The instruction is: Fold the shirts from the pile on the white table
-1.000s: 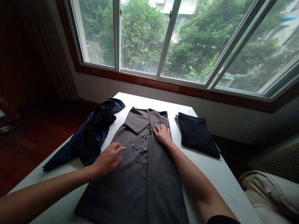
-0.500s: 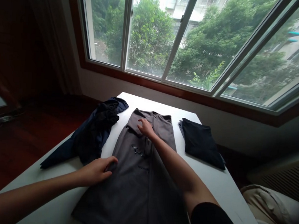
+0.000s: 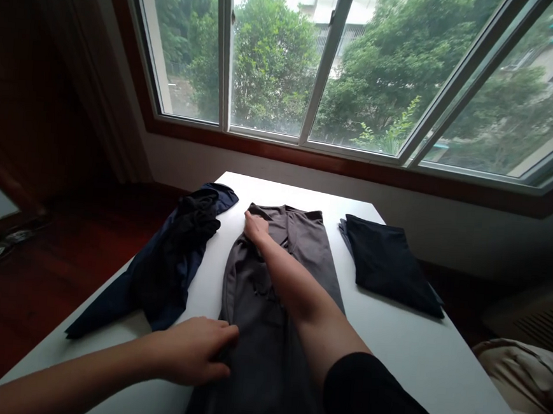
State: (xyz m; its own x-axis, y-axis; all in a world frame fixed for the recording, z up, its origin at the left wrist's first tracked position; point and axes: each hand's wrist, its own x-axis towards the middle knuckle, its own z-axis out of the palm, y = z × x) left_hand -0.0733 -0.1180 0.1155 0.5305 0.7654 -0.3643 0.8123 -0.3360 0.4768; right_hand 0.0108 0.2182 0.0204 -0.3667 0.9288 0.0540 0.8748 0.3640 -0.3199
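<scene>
Grey trousers lie lengthwise on the white table, their waist at the far end and their lower part running out at the bottom of the view. My right hand reaches across them and is closed on the left edge just below the waistband. Nearer to me, my left hand is curled over the left side of the trousers, thumb and fingers bent around the cloth. My right forearm covers part of the printed front.
Crumpled dark blue and black clothes lie along the left of the white table. Folded dark garments are stacked at the right. Beyond the table is a window; a beige cloth item lies off its right side.
My right hand has moved left from over the upper front and closed on the trousers' edge. My left hand has come nearer and rightward, bringing the trousers' left side inward.
</scene>
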